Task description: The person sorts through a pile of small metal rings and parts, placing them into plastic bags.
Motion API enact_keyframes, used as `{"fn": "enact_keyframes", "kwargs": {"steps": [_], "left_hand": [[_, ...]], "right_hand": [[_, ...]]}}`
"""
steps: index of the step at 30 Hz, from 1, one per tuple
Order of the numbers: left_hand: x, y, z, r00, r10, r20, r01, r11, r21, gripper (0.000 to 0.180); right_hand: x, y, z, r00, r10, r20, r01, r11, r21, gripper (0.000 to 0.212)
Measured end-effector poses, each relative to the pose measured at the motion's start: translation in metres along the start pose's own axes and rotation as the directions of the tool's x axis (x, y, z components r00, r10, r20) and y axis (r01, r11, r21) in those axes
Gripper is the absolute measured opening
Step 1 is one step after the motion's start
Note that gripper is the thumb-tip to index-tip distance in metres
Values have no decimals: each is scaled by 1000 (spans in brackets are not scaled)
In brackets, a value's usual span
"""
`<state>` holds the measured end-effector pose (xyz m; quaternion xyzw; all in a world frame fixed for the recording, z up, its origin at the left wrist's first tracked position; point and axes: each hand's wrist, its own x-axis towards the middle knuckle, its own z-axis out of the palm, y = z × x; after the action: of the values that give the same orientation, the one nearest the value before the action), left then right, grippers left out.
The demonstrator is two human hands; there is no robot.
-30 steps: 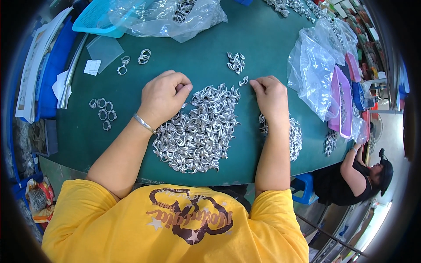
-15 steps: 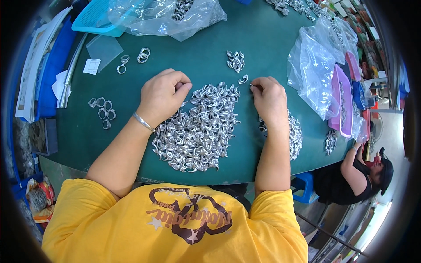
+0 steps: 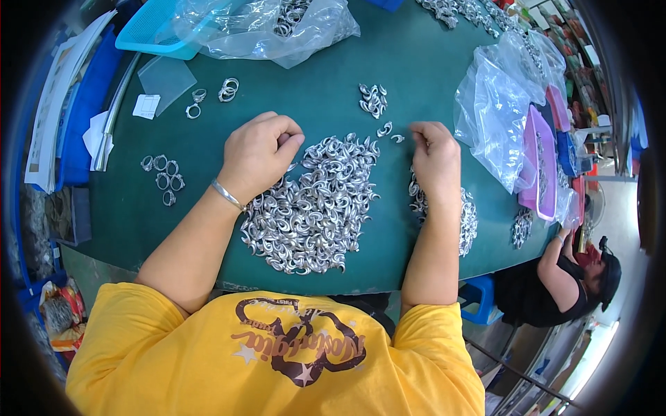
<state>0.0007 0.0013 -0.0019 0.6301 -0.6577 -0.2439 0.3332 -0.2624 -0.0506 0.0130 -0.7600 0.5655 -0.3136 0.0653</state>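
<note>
A large heap of small silver-coloured curved metal pieces (image 3: 312, 208) lies on the green tabletop between my hands. My left hand (image 3: 262, 152) rests at the heap's upper left edge, thumb and fingers pinched together; whatever they hold is hidden. On the far right side of the heap, my right hand (image 3: 437, 156) hovers with loosely curled fingers, thumb and forefinger slightly apart and nothing visible between them. A single curved piece (image 3: 397, 138) lies just left of its fingertips, close to another small pair (image 3: 384, 129). My right forearm partly covers a second pile (image 3: 467, 218).
A small cluster of pieces (image 3: 372, 100) lies farther back. Several metal rings (image 3: 164, 179) are at left, others (image 3: 228, 89) behind them. A turquoise basket (image 3: 156, 38), clear plastic bags (image 3: 492, 104) and a pink tray (image 3: 547, 177) stand around. Another person (image 3: 562, 284) sits at right.
My right hand has drawn back slightly to the right, and the small piece at its fingertips now lies on the table. My left hand has hardly moved.
</note>
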Motion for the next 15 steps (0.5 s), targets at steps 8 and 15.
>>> {"fn": "enact_keyframes", "kwargs": {"steps": [8,15], "left_hand": [[0,0,1,1000,15,-13,-15,1000,-2,8],[-1,0,0,1000,8,-14,-8,1000,-1,8]], "right_hand": [[0,-12,2,987,120,111,-109,989,-97,8],[0,-7,-11,983,10,182,-26,996,81,9]]}}
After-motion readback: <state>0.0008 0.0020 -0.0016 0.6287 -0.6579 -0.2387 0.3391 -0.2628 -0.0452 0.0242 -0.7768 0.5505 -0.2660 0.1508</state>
